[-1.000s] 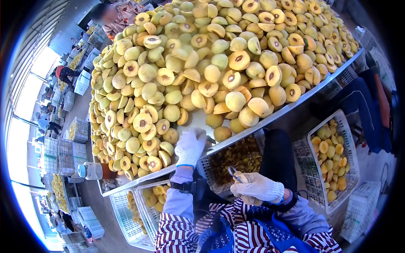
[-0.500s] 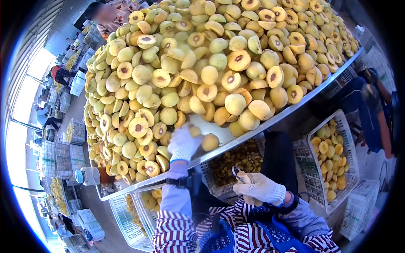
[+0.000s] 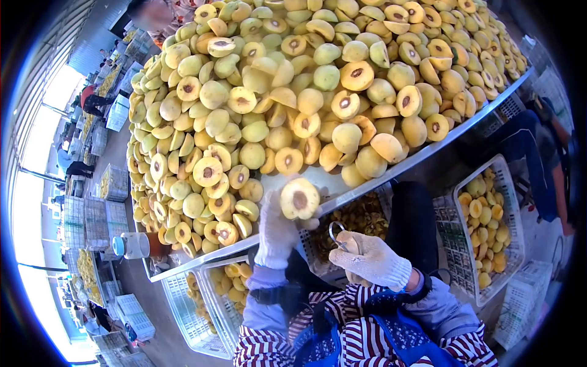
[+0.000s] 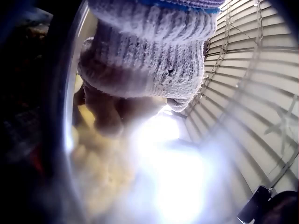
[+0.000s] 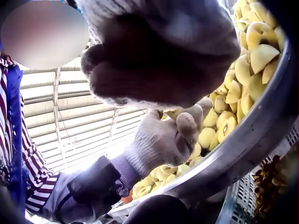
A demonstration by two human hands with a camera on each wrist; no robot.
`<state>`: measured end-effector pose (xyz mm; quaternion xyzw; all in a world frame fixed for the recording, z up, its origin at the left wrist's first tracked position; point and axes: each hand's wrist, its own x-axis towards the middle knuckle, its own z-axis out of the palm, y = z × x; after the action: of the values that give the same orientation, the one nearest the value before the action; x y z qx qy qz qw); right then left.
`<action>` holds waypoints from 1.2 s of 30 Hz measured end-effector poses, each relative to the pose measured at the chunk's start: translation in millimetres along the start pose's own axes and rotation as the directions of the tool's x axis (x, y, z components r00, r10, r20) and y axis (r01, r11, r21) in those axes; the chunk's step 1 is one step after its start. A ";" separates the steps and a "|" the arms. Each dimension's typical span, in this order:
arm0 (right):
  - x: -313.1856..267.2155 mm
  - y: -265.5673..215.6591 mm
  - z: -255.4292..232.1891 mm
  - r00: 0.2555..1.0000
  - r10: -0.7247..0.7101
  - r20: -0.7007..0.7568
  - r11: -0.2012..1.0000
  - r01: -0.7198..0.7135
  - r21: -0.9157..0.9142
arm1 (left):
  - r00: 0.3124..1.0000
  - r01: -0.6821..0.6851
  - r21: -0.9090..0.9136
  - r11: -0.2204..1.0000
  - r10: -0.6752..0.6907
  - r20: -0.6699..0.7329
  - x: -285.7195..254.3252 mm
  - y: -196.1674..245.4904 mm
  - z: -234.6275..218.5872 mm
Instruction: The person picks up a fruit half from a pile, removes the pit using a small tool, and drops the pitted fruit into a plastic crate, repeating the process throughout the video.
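Observation:
My gloved left hand (image 3: 275, 231) grips a yellow peach half (image 3: 299, 199) at the table's near edge. Its cut face, with a brown centre, is turned up toward the head camera. Lower and to the right, my gloved right hand (image 3: 374, 262) holds a small tool with a curved metal loop (image 3: 335, 231); the handle is mostly hidden in the fist. A big heap of peach halves (image 3: 214, 96) covers the metal-rimmed table beyond the left hand. In the left wrist view the knit glove (image 4: 145, 60) hides most of the held fruit.
Below the table edge (image 3: 428, 147) stands a crate of brownish scraps (image 3: 361, 214). Crates of peach halves sit at right (image 3: 483, 229) and left (image 3: 229, 284). A bottle of brown liquid (image 3: 137, 245) is at the table's left corner. Other people work nearby.
My left hand has gone from the bare patch by the heap to the near edge, lifting a peach half and showing its cut face. The right hand keeps its tool, almost still.

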<state>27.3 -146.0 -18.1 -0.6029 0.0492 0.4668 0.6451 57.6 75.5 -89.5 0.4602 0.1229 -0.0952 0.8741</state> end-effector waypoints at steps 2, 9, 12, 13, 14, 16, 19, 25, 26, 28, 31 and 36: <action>5.2 6.6 4.2 0.996 -0.078 -0.040 0.991 0.073 -0.111 | 0.999 -0.009 0.000 1.000 0.009 -0.040 -15.3 -10.2 12.0; 4.8 8.9 11.0 0.962 -0.235 -0.140 0.899 0.160 -0.407 | 0.979 -0.182 0.259 0.949 0.200 -0.045 -48.7 -13.2 59.6; 1.6 12.8 11.6 0.941 -0.296 -0.165 0.840 0.174 -0.514 | 0.977 -0.166 0.215 0.962 0.189 -0.094 -62.2 -8.4 79.2; 0.5 13.7 12.1 0.933 -0.318 -0.168 0.817 0.179 -0.548 | 0.977 -0.162 0.214 0.963 0.187 -0.103 -65.3 -8.7 82.7; -1.9 12.2 12.9 0.950 -0.270 -0.157 0.845 0.155 -0.512 | 0.970 -0.187 0.246 0.951 0.219 -0.110 -65.5 -10.3 85.0; -10.3 7.8 14.7 0.976 -0.172 -0.131 0.893 0.098 -0.440 | 0.952 -0.232 0.307 0.923 0.280 -0.121 -65.6 -13.5 89.6; -15.3 4.8 13.1 0.989 -0.144 -0.016 0.974 0.139 -0.176 | 0.901 -0.381 0.374 0.846 0.430 -0.057 -68.0 -10.4 94.6; -20.0 6.8 -2.8 0.935 0.024 0.353 0.983 -0.087 0.162 | 0.984 -0.176 0.587 0.790 0.124 0.129 -64.2 32.6 104.5; -20.2 9.0 -6.8 0.915 0.022 0.404 0.981 -0.097 0.166 | 0.985 -0.166 0.582 0.796 0.109 0.131 -64.8 32.3 103.0; -19.5 18.8 -7.8 0.899 -0.019 0.438 0.971 -0.089 0.223 | 0.911 -0.413 0.669 0.618 0.270 0.313 -62.6 32.4 101.6; -20.5 25.1 -6.5 0.903 -0.035 0.428 0.960 -0.089 0.267 | 0.728 -0.666 0.665 0.339 0.489 0.480 -57.3 23.4 102.0; -31.5 12.4 -5.7 0.925 0.037 0.378 0.934 -0.167 0.317 | 0.938 -0.343 0.859 0.380 0.197 0.287 -57.5 33.6 112.8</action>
<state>4.3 -169.8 -9.0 -0.3801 0.0409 0.5884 0.7124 26.6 4.0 15.8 0.8598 -0.0839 -0.0334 0.5026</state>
